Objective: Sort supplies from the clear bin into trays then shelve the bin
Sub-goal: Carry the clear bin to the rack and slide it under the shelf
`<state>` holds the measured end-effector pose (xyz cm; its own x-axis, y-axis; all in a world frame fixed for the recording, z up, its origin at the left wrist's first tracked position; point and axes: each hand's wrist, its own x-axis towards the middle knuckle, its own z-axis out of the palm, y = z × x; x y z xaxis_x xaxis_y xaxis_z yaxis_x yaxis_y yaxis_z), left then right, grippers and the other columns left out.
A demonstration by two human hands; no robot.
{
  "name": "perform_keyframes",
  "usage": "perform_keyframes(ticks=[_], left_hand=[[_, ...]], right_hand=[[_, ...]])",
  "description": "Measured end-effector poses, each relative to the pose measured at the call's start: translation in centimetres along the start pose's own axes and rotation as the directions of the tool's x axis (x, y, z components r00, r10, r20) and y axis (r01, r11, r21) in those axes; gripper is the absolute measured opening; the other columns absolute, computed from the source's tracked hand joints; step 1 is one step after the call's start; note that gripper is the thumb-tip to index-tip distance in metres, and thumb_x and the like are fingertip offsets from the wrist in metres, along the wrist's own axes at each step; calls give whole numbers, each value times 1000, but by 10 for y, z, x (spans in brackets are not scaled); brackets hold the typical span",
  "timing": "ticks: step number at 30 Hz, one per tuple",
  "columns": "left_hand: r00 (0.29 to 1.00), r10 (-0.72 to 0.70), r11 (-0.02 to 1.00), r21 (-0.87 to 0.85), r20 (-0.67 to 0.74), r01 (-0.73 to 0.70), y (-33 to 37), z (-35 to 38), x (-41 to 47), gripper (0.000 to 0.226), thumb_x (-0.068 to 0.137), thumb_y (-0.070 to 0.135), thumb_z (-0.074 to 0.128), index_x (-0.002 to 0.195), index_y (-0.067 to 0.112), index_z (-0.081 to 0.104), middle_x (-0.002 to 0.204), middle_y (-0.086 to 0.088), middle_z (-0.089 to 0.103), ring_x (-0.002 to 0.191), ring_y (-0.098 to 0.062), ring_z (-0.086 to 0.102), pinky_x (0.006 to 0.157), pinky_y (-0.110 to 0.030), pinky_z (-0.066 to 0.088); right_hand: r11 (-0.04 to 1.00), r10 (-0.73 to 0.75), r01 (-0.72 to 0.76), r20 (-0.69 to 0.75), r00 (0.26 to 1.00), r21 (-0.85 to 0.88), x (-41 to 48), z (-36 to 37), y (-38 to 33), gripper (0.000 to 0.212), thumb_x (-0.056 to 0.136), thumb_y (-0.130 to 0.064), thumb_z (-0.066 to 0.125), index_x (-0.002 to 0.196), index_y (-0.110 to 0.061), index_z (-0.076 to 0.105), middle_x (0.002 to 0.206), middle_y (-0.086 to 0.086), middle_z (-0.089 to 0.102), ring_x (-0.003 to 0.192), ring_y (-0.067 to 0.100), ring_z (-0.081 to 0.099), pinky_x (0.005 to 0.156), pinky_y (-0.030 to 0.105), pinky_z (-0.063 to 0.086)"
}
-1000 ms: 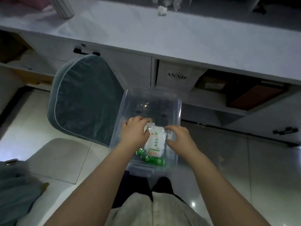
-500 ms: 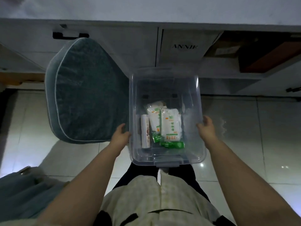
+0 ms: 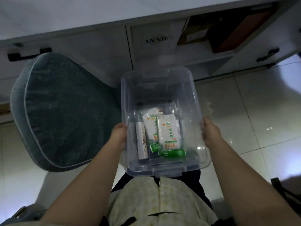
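The left hand (image 3: 119, 136) and right hand (image 3: 211, 134) each kept a closed grip on a long side wall of the clear bin (image 3: 192, 101). Between the grips lay white-and-green packets (image 3: 168, 132) and a slim box (image 3: 141, 142). Beyond the left grip stood a teal chair (image 3: 65, 111).

Much of what we hold and stand beside stays hidden or unreadable.

Our fingers wrap behind the walls of the clear bin (image 3: 162, 82), so on the left hand (image 3: 119, 136) and the right hand (image 3: 211, 135) we see only backs and thumbs. The print on the white packets (image 3: 167, 132) and the slim box (image 3: 142, 142) is too small for us to read. The green sachets (image 3: 172, 152) lie partly under the packets. The desk (image 3: 65, 17) runs off the top edge, the teal chair (image 3: 61, 111) hides the floor beneath it, and a dark object (image 3: 286, 193) at the right edge is cut off and blurred.
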<state>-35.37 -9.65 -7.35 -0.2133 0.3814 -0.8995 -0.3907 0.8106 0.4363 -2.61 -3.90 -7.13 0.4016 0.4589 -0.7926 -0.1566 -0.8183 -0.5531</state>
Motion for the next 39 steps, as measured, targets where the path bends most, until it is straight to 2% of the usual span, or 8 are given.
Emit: perform_keyframes(ticks=[5, 11, 14, 18, 23, 32, 34, 39], left_hand=[[997, 61, 998, 24, 41, -62, 13, 46, -11, 25, 95, 16, 51, 117, 9, 61, 109, -17, 68, 96, -34, 66, 84, -47, 56], [921, 108, 977, 129, 375, -167, 66, 146, -51, 29, 96, 19, 50, 120, 8, 61, 107, -14, 68, 88, -28, 68, 66, -38, 56], [835, 132, 927, 233, 534, -295, 88, 202, -86, 35, 94, 1, 42, 122, 10, 60, 102, -11, 67, 81, -24, 68, 54, -32, 55], [675, 107, 875, 253, 730, -413, 106, 268, -142, 51, 84, -13, 46, 114, 23, 65, 109, -8, 71, 96, -25, 70, 64, -37, 58], [418, 40, 839, 197, 908, -507, 91, 361, -213, 77, 69, -18, 54, 127, 34, 59, 122, -4, 66, 108, -28, 65, 75, -45, 58], [447, 196, 767, 147, 873, -625, 11, 536, -291, 81, 64, -19, 52, 107, 48, 66, 105, 9, 68, 88, -20, 70, 59, -37, 59], [436, 214, 755, 135, 874, -641, -7, 566, -299, 82, 63, -18, 52, 119, 41, 62, 113, 6, 66, 94, -22, 69, 66, -38, 59], [452, 201, 776, 140, 869, -615, -30, 629, -300, 78, 65, -20, 51, 121, 33, 63, 109, 5, 68, 87, -16, 71, 62, -32, 59]], right_hand=[[949, 57, -16, -121, 991, 315, -44, -56, 16, 27, 87, -37, 60, 77, -14, 67, 63, -1, 67, 57, 15, 62, 52, 22, 47], [767, -13, 117, -167, 986, 631, -80, -142, -12, 18, 92, -18, 52, 89, -8, 67, 74, 2, 61, 61, 13, 56, 52, 19, 49], [746, -109, 223, -215, 970, 627, -93, -196, -27, 19, 91, -4, 51, 104, -7, 65, 70, -1, 64, 51, 6, 56, 45, 15, 47], [685, -179, 334, -296, 938, 647, -110, -275, -38, 22, 96, -2, 45, 98, -14, 64, 56, -12, 65, 43, -1, 55, 41, 12, 44], [611, -245, 394, -309, 919, 687, -111, -385, -55, 25, 96, -2, 43, 98, -17, 62, 72, -7, 51, 46, 0, 45, 41, 13, 39], [643, -363, 544, -410, 837, 539, -74, -567, -95, 28, 93, 1, 48, 110, -15, 63, 68, -9, 58, 57, 5, 47, 57, 21, 41], [688, -398, 557, -399, 826, 466, -63, -603, -98, 35, 91, -1, 51, 119, -20, 61, 83, -9, 62, 75, 8, 53, 71, 30, 44], [755, -476, 462, -95, 874, 465, -28, -661, -84, 67, 81, -3, 63, 130, -47, 46, 132, -21, 50, 115, 18, 52, 91, 51, 41]])
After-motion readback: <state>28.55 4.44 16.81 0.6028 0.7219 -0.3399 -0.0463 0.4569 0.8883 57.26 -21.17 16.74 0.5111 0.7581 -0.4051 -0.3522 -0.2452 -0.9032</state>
